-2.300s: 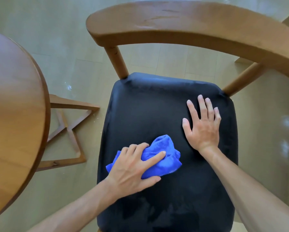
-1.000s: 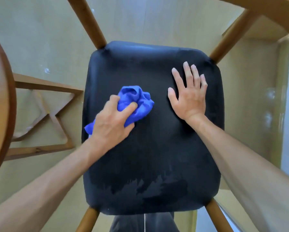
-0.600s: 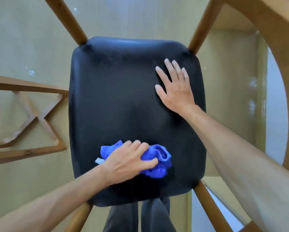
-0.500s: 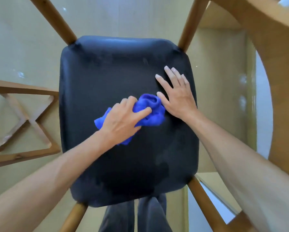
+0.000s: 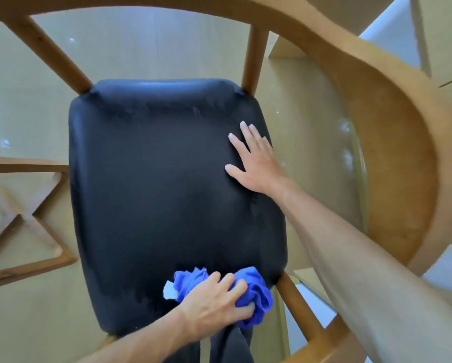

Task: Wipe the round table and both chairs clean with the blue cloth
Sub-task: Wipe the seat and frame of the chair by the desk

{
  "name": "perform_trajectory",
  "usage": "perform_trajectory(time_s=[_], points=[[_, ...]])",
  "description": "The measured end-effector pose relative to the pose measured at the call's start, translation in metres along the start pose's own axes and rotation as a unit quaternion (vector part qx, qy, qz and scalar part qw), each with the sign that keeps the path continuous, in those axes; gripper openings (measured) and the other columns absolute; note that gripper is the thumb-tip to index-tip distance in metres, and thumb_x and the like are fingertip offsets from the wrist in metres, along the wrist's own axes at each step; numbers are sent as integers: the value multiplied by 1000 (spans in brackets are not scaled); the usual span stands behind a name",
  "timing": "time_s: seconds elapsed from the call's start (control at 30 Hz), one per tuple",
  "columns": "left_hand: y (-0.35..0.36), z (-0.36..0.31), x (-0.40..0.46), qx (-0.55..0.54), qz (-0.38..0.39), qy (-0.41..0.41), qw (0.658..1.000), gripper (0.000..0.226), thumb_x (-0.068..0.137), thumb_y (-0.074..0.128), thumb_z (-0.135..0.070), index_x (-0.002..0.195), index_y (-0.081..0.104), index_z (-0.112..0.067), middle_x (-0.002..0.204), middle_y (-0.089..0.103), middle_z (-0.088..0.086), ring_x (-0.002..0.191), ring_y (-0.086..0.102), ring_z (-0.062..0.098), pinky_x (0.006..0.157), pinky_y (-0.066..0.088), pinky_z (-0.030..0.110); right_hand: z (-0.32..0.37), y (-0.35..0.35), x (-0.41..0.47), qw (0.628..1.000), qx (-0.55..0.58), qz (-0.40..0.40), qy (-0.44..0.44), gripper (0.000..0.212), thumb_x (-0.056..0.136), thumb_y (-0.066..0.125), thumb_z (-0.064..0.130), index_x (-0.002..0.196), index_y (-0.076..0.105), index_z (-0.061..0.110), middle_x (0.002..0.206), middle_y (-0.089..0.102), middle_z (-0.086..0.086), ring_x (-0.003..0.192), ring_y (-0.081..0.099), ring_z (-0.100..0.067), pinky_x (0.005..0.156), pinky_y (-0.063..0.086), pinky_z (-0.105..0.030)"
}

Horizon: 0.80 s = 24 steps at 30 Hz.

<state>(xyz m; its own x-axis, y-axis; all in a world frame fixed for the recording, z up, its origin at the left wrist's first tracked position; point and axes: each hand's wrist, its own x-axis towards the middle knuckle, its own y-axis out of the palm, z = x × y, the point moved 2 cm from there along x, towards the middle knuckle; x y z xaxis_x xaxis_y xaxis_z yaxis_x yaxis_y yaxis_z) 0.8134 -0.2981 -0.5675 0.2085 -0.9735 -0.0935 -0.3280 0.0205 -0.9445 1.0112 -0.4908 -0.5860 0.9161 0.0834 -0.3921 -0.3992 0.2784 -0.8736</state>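
Since half a second ago, the crumpled blue cloth (image 5: pixel 256 292) has slid from mid-seat to the lower right edge of the black padded chair seat (image 5: pixel 167 192). The left hand (image 5: pixel 214 302) bunches it; the right hand (image 5: pixel 256 158), fingers spread, braces the seat. Seat-wiping is in hand; next probably the curved wooden backrest (image 5: pixel 392 153).

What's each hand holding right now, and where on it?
The left hand grips the bunched blue cloth around its middle, pressing it on the black chair seat. The right hand holds nothing, lying flat on the seat.

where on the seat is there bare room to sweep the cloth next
The widest free patch of the black seat is its centre and left side, up to the back edge. It is crowded at the near right corner, with the left hand on the blue cloth, and at the right edge under the right hand.
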Motion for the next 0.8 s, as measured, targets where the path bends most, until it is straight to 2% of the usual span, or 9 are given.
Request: perform_trajectory(time_s=[0.07,0.13,0.23,0.33,0.4,0.5,0.6,0.7,0.8], points=[[-9,17,7,3,-28,-6,1000,38,67,62,-12,97,49,-33,84,54,2,58,42,21,49,36,27,2,5,-5,1000,-18,-13,2,70,95,41,47,153,9,25,161,-13,-2,147,-13,-19,119,-4,-41],[-33,64,25,6,-73,-83,994,47,60,72,-14,98,48,-28,81,52,7,59,43,23,49,37,31,4,6,-4,999,10,-35,-1,65,96,43,42,153,15,26,161,-7,0,148,-10,-18,119,-3,-40],[-76,159,57,27,-126,-285,950,48,57,78,-13,101,61,-20,81,52,16,61,48,29,47,38,34,-3,-8,10,982,181,-58,22,44,99,43,23,143,43,23,160,15,3,148,6,-14,119,6,-37],[-89,193,77,38,-145,-425,892,43,61,76,-11,103,67,-14,85,52,21,64,49,32,47,38,35,-9,-25,15,925,368,-43,83,38,102,36,21,135,53,23,155,31,7,144,20,-7,115,14,-24],[-71,152,80,16,-132,-424,896,43,56,76,-12,97,67,-13,80,51,18,61,47,29,45,38,33,-6,-29,4,920,371,-56,110,39,100,39,22,137,52,24,153,34,7,141,27,-6,111,17,-19],[-39,67,68,-33,-82,-321,943,52,46,76,-10,96,62,-17,75,53,14,57,47,27,44,39,34,0,-22,-31,936,326,-52,122,43,97,43,14,139,48,18,154,34,1,142,26,-12,115,15,-23],[-39,56,59,-84,-34,-245,965,66,48,82,-23,107,53,-23,77,57,8,57,49,26,47,44,31,3,-14,-69,956,273,-12,104,46,96,42,8,141,46,18,155,31,2,145,19,-14,118,14,-27],[-59,87,37,-155,-5,-256,954,76,72,60,-64,138,46,-28,111,55,5,88,55,21,78,50,33,14,-24,-90,979,202,-25,11,50,88,49,2,137,50,11,150,39,-2,143,26,-19,117,22,-37],[-77,119,-5,-243,-52,-341,906,69,87,37,-61,147,36,-25,138,41,0,127,39,17,106,31,36,36,-31,-101,975,106,-57,-185,54,76,58,16,130,57,13,140,50,-8,136,40,-27,113,31,-44]])
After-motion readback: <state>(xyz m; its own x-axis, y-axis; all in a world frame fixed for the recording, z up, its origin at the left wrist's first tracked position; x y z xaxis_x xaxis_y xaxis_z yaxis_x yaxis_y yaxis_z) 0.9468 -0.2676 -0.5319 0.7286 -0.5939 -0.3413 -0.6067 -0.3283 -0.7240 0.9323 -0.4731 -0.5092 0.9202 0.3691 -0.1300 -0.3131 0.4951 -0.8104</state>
